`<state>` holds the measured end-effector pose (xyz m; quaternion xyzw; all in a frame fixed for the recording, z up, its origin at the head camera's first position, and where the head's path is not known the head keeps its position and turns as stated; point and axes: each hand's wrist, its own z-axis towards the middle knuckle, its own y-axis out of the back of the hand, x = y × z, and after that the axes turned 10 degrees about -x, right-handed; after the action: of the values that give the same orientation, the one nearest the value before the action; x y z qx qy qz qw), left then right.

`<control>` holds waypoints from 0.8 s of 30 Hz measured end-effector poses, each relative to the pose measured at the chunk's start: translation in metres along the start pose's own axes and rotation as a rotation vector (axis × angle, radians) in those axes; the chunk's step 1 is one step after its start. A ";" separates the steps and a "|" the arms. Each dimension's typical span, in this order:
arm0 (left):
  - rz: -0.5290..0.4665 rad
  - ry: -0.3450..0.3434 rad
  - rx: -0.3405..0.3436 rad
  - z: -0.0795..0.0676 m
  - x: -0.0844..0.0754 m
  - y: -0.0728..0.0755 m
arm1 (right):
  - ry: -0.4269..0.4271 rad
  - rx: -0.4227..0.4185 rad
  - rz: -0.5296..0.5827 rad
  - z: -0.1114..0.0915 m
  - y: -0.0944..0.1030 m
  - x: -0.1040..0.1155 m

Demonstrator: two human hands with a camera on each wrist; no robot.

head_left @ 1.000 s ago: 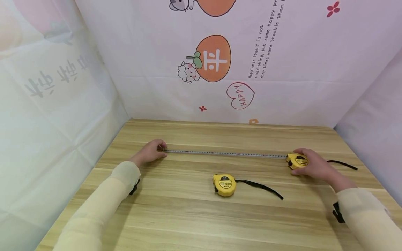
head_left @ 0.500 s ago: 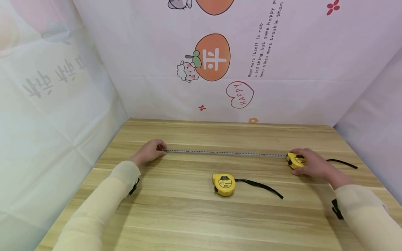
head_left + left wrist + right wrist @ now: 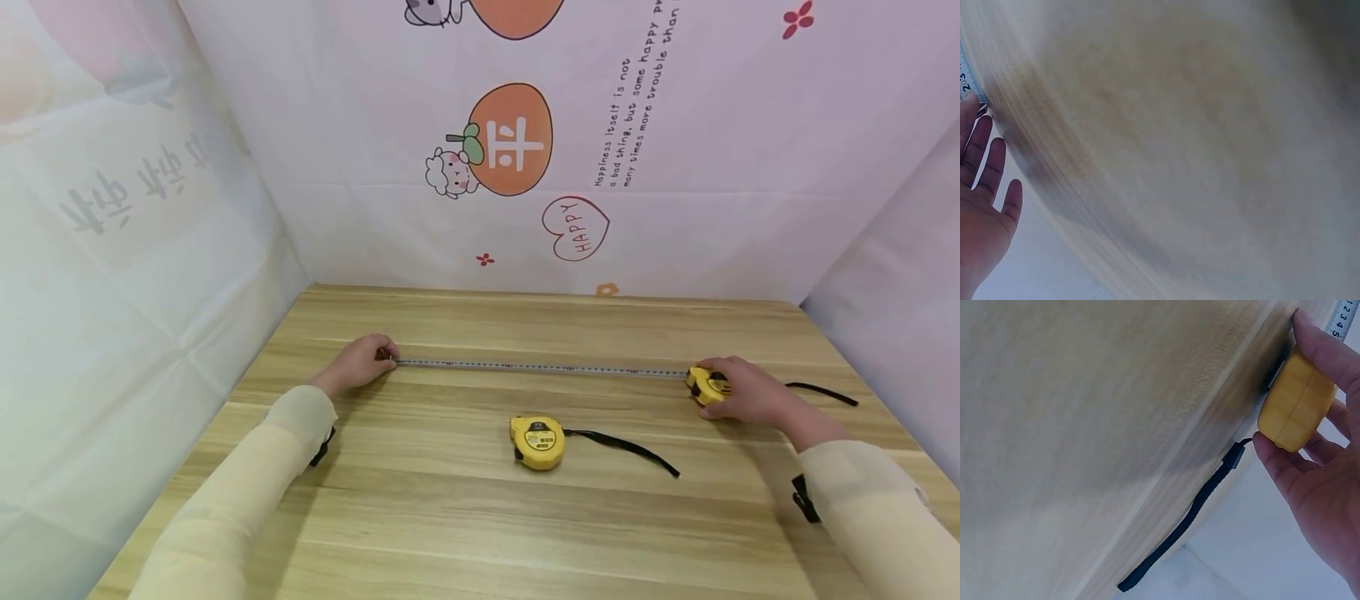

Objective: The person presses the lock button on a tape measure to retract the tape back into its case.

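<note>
A yellow tape measure (image 3: 705,386) lies toward the right of the table, and my right hand (image 3: 753,392) grips its case between thumb and fingers. Its numbered blade (image 3: 525,367) runs out straight to the left across the wood. At the far end of the blade my left hand (image 3: 362,361) pinches the tip; the left wrist view shows thumb and index at the metal end hook (image 3: 982,109), the other fingers spread. The right wrist view shows the yellow case (image 3: 1297,400) held from its sides, with a black strap (image 3: 1191,515) trailing from it.
A second yellow tape measure (image 3: 537,442) rests nearer the front, blade retracted, its black strap (image 3: 626,446) stretched to the right. Printed white cloth (image 3: 375,208) closes off the back and both sides of the wooden table (image 3: 450,517).
Both hands and the drawn-out blade stay practically in place. The right hand's fingers cover slightly more of the case than a second ago; the whole view shifts a little.
</note>
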<state>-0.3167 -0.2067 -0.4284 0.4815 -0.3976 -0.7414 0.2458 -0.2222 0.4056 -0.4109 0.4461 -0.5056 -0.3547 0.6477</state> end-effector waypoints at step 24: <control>-0.071 0.031 -0.021 -0.002 -0.010 0.004 | 0.019 -0.084 -0.060 -0.005 0.007 0.001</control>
<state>-0.3108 -0.2023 -0.4198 0.5042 -0.3686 -0.7461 0.2307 -0.2175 0.4080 -0.4046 0.4368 -0.4708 -0.3906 0.6596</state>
